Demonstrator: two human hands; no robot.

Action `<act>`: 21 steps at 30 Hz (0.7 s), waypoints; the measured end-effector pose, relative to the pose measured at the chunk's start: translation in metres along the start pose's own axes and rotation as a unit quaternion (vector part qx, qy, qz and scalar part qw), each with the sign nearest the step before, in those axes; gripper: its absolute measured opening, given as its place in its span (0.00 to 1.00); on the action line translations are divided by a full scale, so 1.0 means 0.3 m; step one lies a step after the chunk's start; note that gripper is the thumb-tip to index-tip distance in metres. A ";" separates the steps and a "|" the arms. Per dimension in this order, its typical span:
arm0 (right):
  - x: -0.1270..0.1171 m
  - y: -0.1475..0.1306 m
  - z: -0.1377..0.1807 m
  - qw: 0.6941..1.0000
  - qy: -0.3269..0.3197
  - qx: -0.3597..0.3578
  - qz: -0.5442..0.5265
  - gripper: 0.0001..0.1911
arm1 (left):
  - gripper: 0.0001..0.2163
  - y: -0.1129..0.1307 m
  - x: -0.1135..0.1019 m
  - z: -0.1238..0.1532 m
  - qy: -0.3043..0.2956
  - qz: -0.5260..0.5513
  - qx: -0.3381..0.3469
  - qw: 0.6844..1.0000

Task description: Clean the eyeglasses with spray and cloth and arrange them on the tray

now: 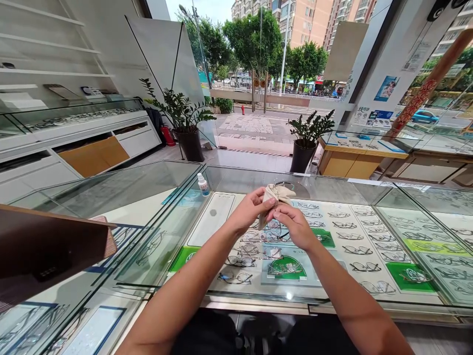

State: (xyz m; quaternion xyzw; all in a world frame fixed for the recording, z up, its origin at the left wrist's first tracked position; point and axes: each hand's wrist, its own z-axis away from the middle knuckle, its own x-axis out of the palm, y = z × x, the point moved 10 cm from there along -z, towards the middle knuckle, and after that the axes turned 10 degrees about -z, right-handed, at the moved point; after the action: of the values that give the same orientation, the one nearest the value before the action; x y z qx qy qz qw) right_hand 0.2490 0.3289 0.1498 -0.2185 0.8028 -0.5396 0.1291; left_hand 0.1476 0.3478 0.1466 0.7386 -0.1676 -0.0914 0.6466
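Observation:
Above the glass counter, a crumpled beige cloth (278, 193) is pinched in my left hand (252, 209), its thumb pressed on the front. My right hand (293, 224) meets it from the right, fingers closed at the lower edge of the cloth. Thin dark wire lines of a pair of eyeglasses (286, 184) show at the cloth between both hands. Most of that frame is covered by the cloth and fingers. Under the glass, rows of eyeglasses on display (250, 250) lie below my hands.
A small white bottle (203, 185) stands on the glass counter (177, 172), left of my hands. A brown box-like object (51, 246) juts in at the left. Beyond the counter stand two potted plants (188, 140), a wooden cabinet (360, 158) and a glass shopfront.

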 end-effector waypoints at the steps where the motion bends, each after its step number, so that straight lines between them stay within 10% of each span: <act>1: 0.001 0.008 0.000 1.000 0.000 0.008 -0.013 0.20 | 0.24 0.002 0.012 0.001 -0.016 0.010 0.001 1.000; 21: -0.037 0.042 -0.004 0.991 0.035 0.044 -0.124 0.14 | 0.26 0.011 -0.008 0.002 0.025 0.054 0.013 0.998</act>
State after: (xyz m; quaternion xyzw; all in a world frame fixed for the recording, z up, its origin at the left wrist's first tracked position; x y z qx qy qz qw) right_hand 0.2555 0.3393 0.1384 -0.2914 0.7489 -0.5936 0.0427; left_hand 0.1447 0.3478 0.1496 0.7386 -0.1924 -0.0355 0.6451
